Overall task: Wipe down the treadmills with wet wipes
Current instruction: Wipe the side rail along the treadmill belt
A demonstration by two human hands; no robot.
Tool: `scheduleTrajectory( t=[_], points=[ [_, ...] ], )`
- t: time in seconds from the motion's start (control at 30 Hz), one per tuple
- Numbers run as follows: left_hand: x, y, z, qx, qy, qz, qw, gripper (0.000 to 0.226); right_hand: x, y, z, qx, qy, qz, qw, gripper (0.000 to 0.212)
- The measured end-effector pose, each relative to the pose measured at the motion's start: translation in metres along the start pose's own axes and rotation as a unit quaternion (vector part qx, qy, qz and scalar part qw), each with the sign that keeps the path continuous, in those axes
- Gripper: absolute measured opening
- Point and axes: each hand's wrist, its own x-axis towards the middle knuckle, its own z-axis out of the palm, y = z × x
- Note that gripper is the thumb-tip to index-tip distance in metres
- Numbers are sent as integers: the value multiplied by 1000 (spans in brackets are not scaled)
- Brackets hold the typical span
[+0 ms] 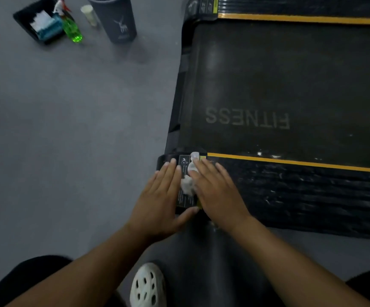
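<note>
White crumpled wet wipe [188, 183] lies on the treadmill [268, 85] side rail, partly under right hand [218, 191], fingers straight and together. Left hand [162, 193] flat beside it, fingers together, thumb out.

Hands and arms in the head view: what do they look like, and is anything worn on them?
The left hand and the right hand are bare: no gloves, rings or watch visible. The left forearm and the right forearm are bare too, with no sleeve in the picture. The fingernails look short and unpainted.
</note>
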Motion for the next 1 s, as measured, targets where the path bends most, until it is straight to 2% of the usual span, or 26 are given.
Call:
scheduleTrajectory(
  t=[0.13,0.2,0.37,0.57,0.7,0.77,0.8,0.87,1.0],
  points=[
    [17,11,24,-16,43,41,998,100,-12,23,21,27,20,51,998,50],
    [23,18,32,6,39,60,997,96,-14,28,23,41,5,55,998,52],
    [19,16,50,28,12,43,999,87,-12,28,26,29,-22,53,998,53],
    [-8,26,70,-7,77,-100,992,85,-11,28,27,25,-7,28,999,46],
    [-26,28,78,-5,111,-75,991,73,-11,28,27,51,8,29,998,43],
    [-11,23,65,-74,121,-96,985,63,-10,28,26,65,12,33,997,43],
    [3,20,53,-122,123,-133,976,58,-10,27,26,69,10,33,997,43],
    [31,13,35,-181,88,-187,962,57,-10,28,26,73,0,35,997,40],
    [3,13,53,-121,107,-83,983,71,-9,29,24,82,-12,45,996,37]
  ],
)
